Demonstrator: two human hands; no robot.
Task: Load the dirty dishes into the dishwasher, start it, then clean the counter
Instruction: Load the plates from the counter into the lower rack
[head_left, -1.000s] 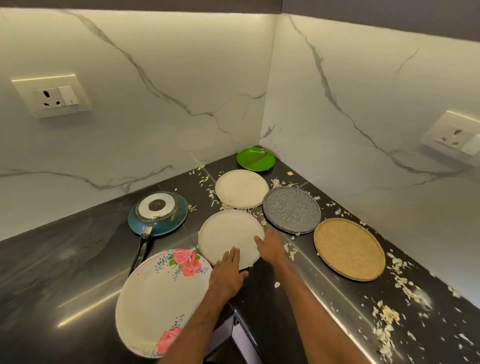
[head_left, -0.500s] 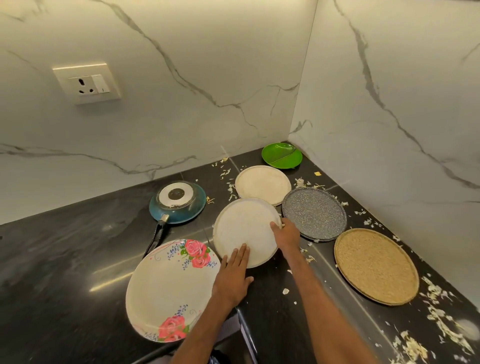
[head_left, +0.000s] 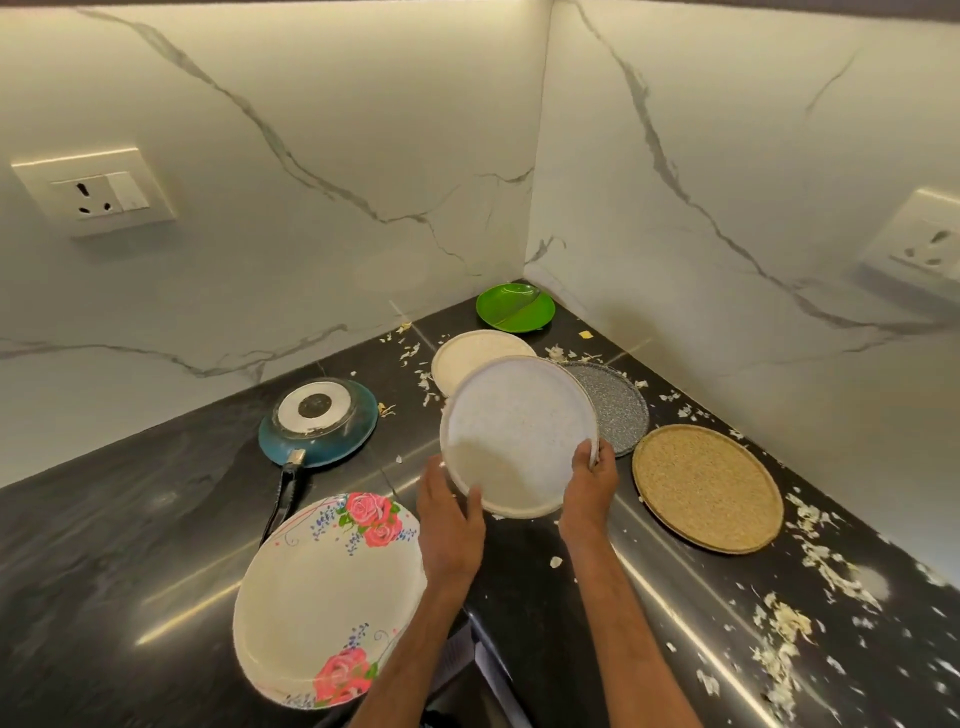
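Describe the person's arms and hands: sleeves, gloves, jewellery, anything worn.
Both forearms are bare as far as the bottom edge of the picture, and no sleeve shows. The left hand and the right hand wear no gloves. No watch, bracelet or ring is visible on the wrists or on the fingers that show.

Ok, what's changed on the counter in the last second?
Both hands took hold of the near white plate: left hand on its near rim, right hand on its right rim. It has lifted off the counter, far edge raised. The far white plate, grey plate, tan plate, green plate, floral plate and pan stayed put.
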